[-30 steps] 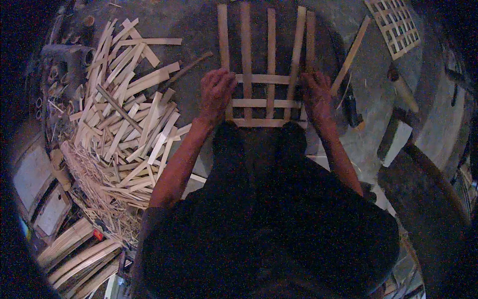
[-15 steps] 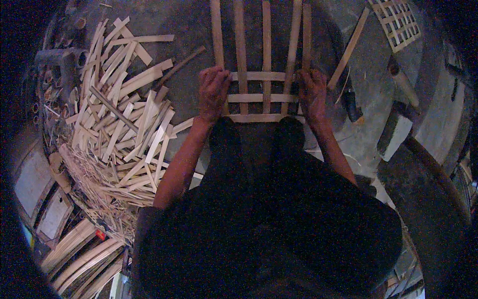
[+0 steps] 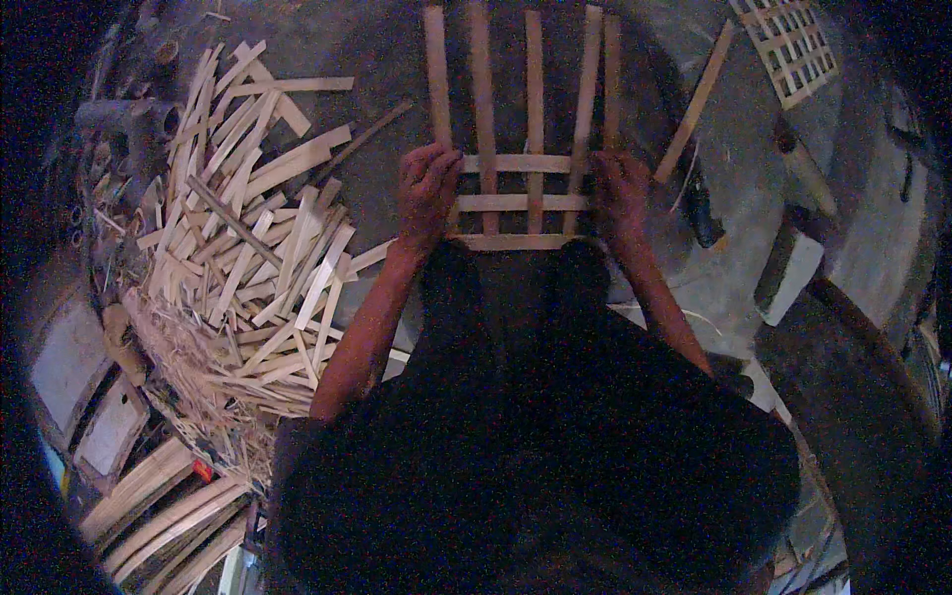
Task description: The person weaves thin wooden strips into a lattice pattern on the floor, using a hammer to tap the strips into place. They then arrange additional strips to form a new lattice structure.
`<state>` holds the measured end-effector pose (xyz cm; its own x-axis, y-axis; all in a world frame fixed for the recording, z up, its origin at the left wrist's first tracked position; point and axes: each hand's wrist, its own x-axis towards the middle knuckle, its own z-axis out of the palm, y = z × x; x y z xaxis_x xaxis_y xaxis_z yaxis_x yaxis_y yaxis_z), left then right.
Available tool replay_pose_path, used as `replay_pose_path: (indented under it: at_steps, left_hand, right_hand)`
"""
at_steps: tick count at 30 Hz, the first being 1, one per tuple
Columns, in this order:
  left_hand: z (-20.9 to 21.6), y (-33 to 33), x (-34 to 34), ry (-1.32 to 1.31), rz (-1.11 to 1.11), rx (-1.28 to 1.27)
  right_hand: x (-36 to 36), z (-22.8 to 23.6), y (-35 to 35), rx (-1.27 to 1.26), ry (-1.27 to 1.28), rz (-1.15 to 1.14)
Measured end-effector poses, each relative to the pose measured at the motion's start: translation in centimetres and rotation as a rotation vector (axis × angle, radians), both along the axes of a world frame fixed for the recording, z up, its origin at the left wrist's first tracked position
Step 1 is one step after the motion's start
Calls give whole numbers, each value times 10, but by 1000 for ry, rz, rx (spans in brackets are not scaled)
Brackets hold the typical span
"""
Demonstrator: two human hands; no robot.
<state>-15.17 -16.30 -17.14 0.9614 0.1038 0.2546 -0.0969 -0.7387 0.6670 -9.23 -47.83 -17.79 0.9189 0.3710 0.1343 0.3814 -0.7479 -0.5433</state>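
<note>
In front of my knees lies an open lattice of flat bamboo strips. Several long strips run away from me, and three short cross strips are woven over and under them near my body. My left hand is closed at the left end of the farthest cross strip. At that strip's other end, my right hand is closed too, with fingers bent over the outer long strips. The fingers hide both ends of the cross strip. The nearest cross strip sits against my knees.
A large pile of loose bamboo strips covers the floor at left, with shavings below it. On the right are a single strip, a finished woven panel, a dark-handled tool and a pale block.
The whole view has shifted slightly downward. Both hands have come a little nearer to me with the farthest cross strip, and the gap to the strip below looks slightly narrower.
</note>
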Motion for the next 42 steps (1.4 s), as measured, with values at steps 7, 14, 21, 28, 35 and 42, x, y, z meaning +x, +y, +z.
replay_pose_path:
  at_steps: [7, 14, 21, 28, 35, 42]
  left_hand:
    - [11, 17, -26, 94, 184, -71]
    - [26, 8, -21, 52, -130, 154]
    - [33, 8, -14, 135, -9, 76]
    - [16, -7, -41, 272, 169, 191]
    - [27, -10, -22, 28, 0, 72]
    - [23, -8, -10, 238, -277, 162]
  right_hand:
    - [-18, 39, -21, 15, -45, -150]
    - [-5, 52, 6, -81, -97, -40]
    - [-2, 46, 9, -212, -45, -9]
    - [-2, 58, 19, -238, 107, 23]
    - [-1, 67, 16, -346, 60, 113]
    - [5, 67, 8, -423, -19, 282]
